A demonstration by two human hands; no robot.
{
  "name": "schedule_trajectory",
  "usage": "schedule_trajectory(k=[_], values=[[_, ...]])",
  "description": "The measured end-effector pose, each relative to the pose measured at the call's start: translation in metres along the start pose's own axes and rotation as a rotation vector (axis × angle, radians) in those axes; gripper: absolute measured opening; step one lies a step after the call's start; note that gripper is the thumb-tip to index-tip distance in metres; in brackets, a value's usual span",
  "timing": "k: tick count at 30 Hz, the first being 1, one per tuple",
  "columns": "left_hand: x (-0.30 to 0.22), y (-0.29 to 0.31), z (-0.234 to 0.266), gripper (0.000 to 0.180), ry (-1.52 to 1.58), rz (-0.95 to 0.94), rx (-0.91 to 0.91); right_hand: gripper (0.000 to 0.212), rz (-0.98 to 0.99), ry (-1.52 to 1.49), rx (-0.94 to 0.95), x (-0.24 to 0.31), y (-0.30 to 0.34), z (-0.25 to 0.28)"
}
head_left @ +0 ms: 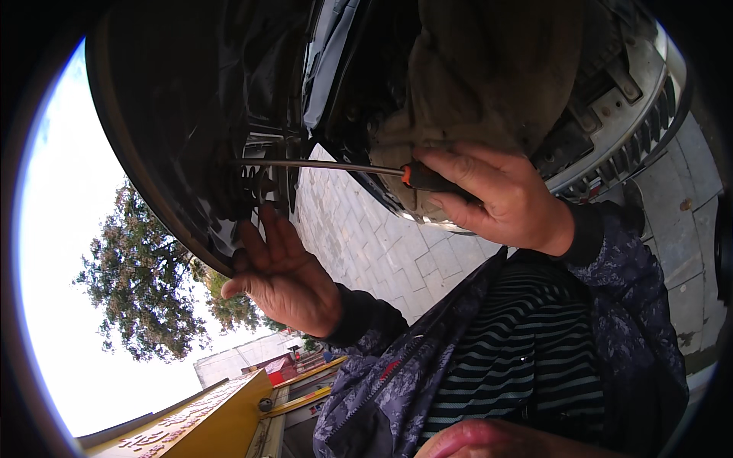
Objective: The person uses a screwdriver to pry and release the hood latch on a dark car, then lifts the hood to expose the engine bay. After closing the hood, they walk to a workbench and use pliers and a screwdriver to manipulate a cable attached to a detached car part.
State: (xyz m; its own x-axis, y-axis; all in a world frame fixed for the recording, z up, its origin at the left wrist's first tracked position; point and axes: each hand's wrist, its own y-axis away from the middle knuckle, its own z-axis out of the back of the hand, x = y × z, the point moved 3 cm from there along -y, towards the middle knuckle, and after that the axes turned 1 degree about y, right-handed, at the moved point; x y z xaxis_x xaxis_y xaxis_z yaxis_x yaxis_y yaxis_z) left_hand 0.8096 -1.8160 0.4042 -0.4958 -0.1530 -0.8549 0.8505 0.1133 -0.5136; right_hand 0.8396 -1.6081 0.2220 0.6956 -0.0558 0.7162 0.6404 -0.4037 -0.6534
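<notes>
My right hand (504,195) grips the dark handle of a screwdriver (321,164) with an orange collar. Its long metal shaft points left, and the tip reaches the dark underside of a raised car hood (175,84). What the tip touches there is too dark to make out. My left hand (286,282) is at the hood's lower edge, palm showing and fingers stretched up along its inner side near a small latch-like metal part (263,185). It holds no tool.
On the right lies the car's open front, with a large brown cover or cloth (489,69) and a grille (611,164). Paving (366,237) shows below. A tree (145,267) and a yellow sign board (198,420) stand in the background at left.
</notes>
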Motion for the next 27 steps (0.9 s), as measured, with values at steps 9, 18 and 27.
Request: schedule_trajectory(k=[9, 18, 27], values=[[-0.002, 0.000, 0.000, 0.060, 0.040, 0.021, -0.026, 0.045, 0.016, 0.025, 0.005, 0.001, 0.001, -0.001], [-0.002, -0.002, 0.004, 0.057, 0.078, 0.015, 0.022, 0.045, 0.049, 0.021, -0.020, 0.001, -0.001, -0.003], [-0.003, -0.004, 0.007, 0.057, 0.134, 0.039, 0.053, 0.040, 0.171, 0.271, -0.076, 0.003, -0.002, -0.007]])
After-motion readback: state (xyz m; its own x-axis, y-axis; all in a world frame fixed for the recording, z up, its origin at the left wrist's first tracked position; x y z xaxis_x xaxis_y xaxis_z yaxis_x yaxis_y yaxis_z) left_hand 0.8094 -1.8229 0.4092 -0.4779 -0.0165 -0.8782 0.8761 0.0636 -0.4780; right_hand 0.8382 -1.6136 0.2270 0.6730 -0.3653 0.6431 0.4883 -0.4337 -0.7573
